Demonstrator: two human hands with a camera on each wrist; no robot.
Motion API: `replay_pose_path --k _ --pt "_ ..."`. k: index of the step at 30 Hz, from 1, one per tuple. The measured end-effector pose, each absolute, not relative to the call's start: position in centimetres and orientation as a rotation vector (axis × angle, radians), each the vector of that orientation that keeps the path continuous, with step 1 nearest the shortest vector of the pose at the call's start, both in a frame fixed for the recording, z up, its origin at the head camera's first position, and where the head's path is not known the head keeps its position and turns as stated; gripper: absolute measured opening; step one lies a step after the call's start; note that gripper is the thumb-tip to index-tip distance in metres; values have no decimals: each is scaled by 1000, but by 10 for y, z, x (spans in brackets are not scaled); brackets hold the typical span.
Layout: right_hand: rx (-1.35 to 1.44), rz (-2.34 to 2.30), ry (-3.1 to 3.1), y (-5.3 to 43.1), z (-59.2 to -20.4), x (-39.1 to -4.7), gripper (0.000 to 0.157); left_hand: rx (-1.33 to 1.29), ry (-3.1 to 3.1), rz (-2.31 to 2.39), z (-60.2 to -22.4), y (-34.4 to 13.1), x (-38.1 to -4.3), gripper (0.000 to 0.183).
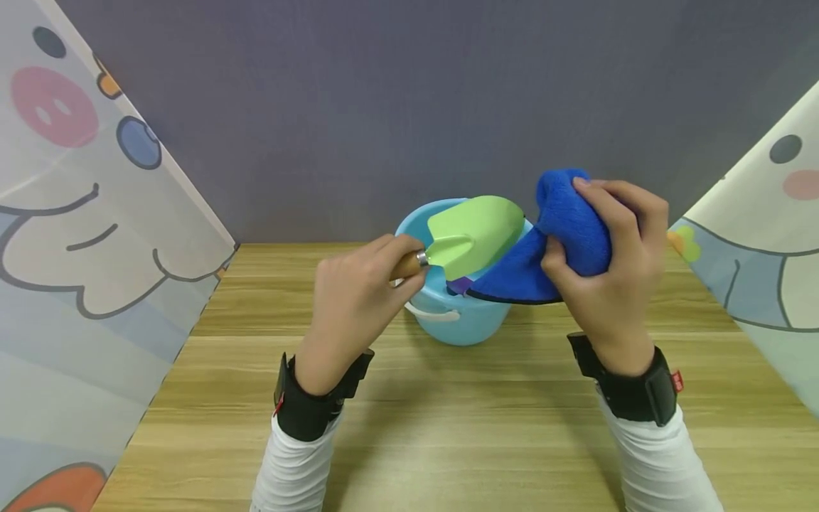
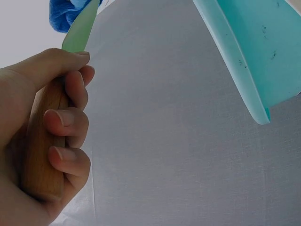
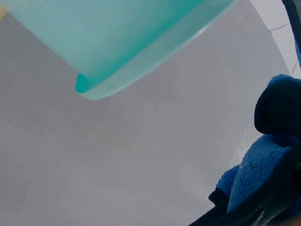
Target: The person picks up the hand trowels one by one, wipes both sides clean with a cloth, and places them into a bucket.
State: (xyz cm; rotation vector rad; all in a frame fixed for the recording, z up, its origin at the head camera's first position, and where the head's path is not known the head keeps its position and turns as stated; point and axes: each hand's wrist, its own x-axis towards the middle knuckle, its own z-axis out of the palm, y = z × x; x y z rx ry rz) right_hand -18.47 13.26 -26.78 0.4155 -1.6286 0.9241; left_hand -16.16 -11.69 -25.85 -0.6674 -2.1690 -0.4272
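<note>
My left hand (image 1: 361,288) grips the wooden handle (image 2: 44,141) of a trowel with a light green blade (image 1: 483,235). The blade is held over the mouth of a light blue bucket (image 1: 463,323). In my right hand (image 1: 614,256) is a bunched blue cloth (image 1: 572,220) with dark edging, pinched between thumb and fingers. One corner of the cloth hangs down to the left, in front of the bucket's rim, close to the trowel blade; whether they touch I cannot tell. Only part of the cloth (image 3: 263,169) shows in the right wrist view, at the lower right.
The bucket stands on a wood-grain table (image 1: 448,441) near its back edge, its white handle (image 1: 435,313) hanging at the front. Something purple (image 1: 458,286) shows at the bucket's rim. A grey wall (image 1: 384,107) rises behind, with cartoon-printed panels (image 1: 115,213) at both sides.
</note>
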Motion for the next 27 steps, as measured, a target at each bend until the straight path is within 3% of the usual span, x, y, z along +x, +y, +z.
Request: replay_pose_path --k 12,27 --pt "439 881 -1541 122 -262 -169 44 -633 -2210 -396 -259 -115 -162 10" --pt "826 793 -1575 91 -280 -155 37 -690 -2231 -363 -261 -107 -160 10"
